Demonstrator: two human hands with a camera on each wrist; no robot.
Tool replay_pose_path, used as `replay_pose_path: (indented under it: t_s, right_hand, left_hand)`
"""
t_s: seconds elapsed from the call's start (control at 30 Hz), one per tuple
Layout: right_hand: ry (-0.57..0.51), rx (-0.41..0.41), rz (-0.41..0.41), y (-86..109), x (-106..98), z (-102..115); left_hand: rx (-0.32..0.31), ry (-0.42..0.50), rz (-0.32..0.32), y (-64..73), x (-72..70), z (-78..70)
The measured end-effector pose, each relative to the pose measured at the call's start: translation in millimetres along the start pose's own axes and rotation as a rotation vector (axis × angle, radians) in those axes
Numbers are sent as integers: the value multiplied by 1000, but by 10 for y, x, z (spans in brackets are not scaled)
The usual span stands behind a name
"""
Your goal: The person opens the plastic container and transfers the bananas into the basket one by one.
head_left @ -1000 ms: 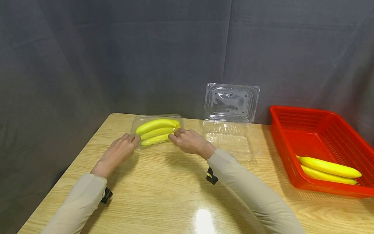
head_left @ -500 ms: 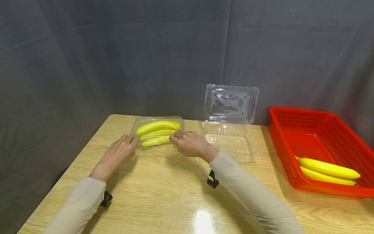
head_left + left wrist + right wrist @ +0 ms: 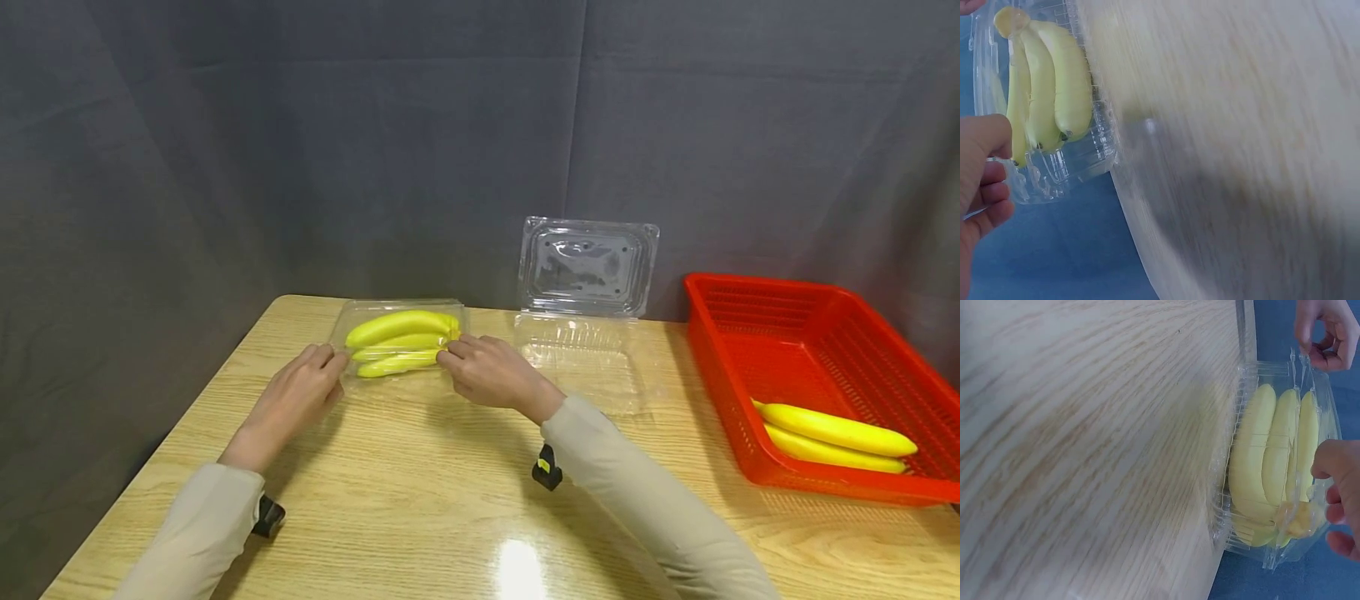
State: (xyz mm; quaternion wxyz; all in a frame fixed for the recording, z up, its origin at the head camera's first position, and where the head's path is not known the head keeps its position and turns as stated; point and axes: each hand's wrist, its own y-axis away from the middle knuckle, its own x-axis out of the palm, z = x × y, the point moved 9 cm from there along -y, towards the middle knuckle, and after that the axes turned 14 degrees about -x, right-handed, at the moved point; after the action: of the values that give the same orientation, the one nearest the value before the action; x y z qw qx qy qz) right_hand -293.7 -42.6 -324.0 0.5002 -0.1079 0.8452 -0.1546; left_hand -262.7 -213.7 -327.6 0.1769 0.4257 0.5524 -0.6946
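Observation:
A clear plastic clamshell container [image 3: 397,306] stands near the table's back left edge. A bunch of yellow bananas [image 3: 401,323] lies inside, seen through the lid. My left hand [image 3: 303,387] pinches the container's front left corner, finger and thumb meeting at the rim in the right wrist view. At the front right, my right hand [image 3: 491,371] holds the rim with curled fingers, beside the banana stem end. In the right wrist view, the lid's rim [image 3: 1297,437] lies close along the base's rim, with the bananas [image 3: 1254,453] behind the ribbed wall.
A second clear clamshell container [image 3: 588,267] stands with its lid raised, right of the hands. Farther right, a red plastic basket [image 3: 720,375] holds two yellow bananas [image 3: 836,433]. Grey cloth [image 3: 420,150] hangs behind the wooden table [image 3: 405,500].
Both hands stay at the container's front corners with only slight shifts. A shiny line of the lid now crosses the bananas lower down. The whole scene slides slightly left in view.

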Motion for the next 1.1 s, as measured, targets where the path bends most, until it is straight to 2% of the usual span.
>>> replay_pose_path:
  t_s: [0.13,0.3,0.6,0.83,1.1]
  right_hand:
    - [-14,43,-25,57,-26,-54]
    - [-20,89,-76,109,-66,-107]
    - [-2,140,-131,155,-102,-146]
    - [6,132,-184,165,-117,-149]
    - [-32,167,-197,182,-97,-181]
  left_hand:
    - [-22,45,-10,13,-13,24]
    - [-62,59,-2,15,-33,69]
    - [-92,68,-62,7,-91,133]
    - [-170,170,-109,20,-100,236]
    - [-238,245,-148,59,-97,352]
